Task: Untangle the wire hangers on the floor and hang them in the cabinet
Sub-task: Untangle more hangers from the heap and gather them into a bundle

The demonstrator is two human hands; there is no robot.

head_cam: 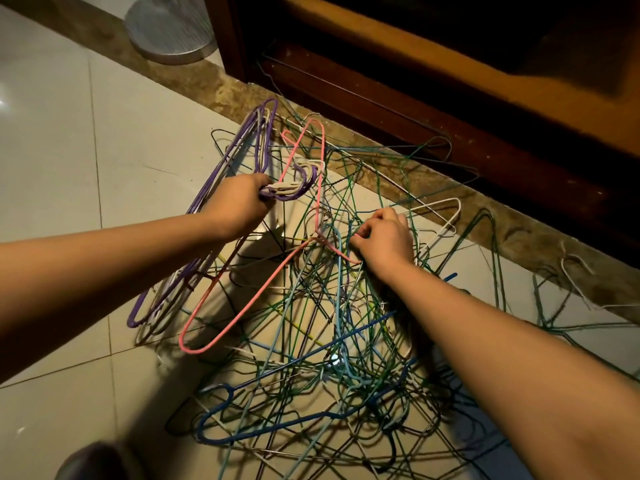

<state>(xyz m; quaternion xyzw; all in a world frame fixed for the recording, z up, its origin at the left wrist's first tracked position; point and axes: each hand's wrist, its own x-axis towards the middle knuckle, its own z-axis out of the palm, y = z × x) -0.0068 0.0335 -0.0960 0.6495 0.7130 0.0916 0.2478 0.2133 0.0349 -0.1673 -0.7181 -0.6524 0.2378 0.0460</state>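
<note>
Left hand (pixel 239 202) tight around one hanger bundle (pixel 289 192); right hand (pixel 384 237), fingertips pinched on one wire (pixel 355 235)

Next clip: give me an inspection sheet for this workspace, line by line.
Surface: pale floor tiles, with a brown stone border along the cabinet.
Job's things: tangled hanger pile on the floor; purple-and-white bundle; pink hanger caught in the pile.
Clutter: nothing seen.
Grippers: left hand grips the bundle's hooks; right hand pinches wire in the pile.
Cables: nothing seen.
Surroundings: wooden cabinet; round metal base.
</note>
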